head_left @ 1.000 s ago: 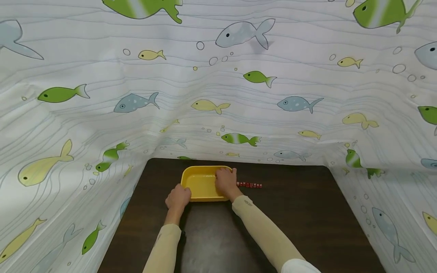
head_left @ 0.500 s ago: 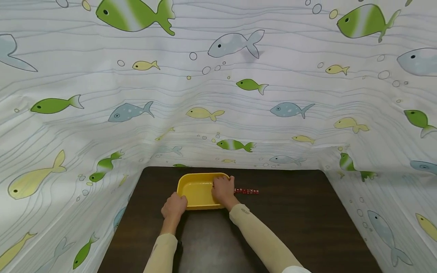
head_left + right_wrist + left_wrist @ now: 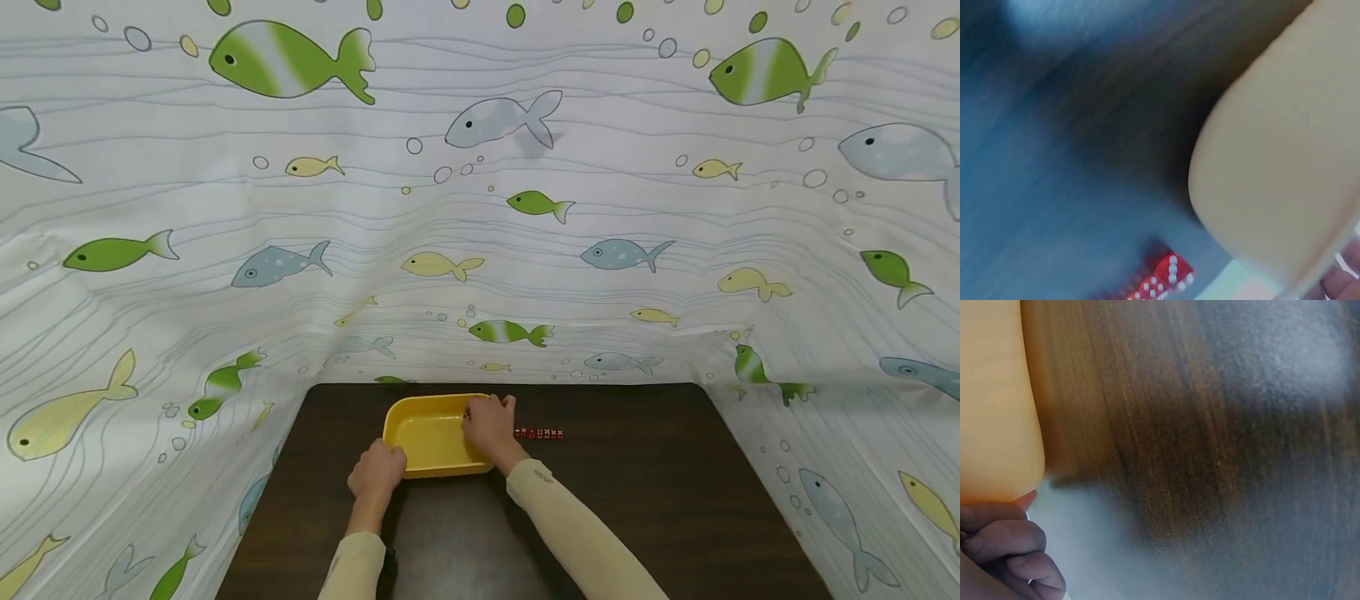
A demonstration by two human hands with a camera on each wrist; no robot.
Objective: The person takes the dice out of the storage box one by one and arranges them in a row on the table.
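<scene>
A shallow yellow tray (image 3: 426, 450) with rounded corners is at the far side of the dark table. My left hand (image 3: 377, 471) grips its near left corner; curled fingers of that hand fill the lower left of the left wrist view. Inside the tray's right end, my right hand (image 3: 489, 427) has its fingers curled together, and a small dark red thing shows at its fingertips. I cannot tell for certain what that thing is. Beside the tray, a row of red dice (image 3: 542, 433) with white pips runs rightward; part of it appears in the right wrist view (image 3: 1171, 269).
A brown wood-grain table (image 3: 645, 492) extends around the tray, with a shiny greyish patch (image 3: 457, 533) in front. White fabric (image 3: 495, 233) printed with fish stands behind the table and along both sides.
The head view has tilted up, so the table and tray sit lower in it. Both hands keep their places at the tray, and the dice row looks the same.
</scene>
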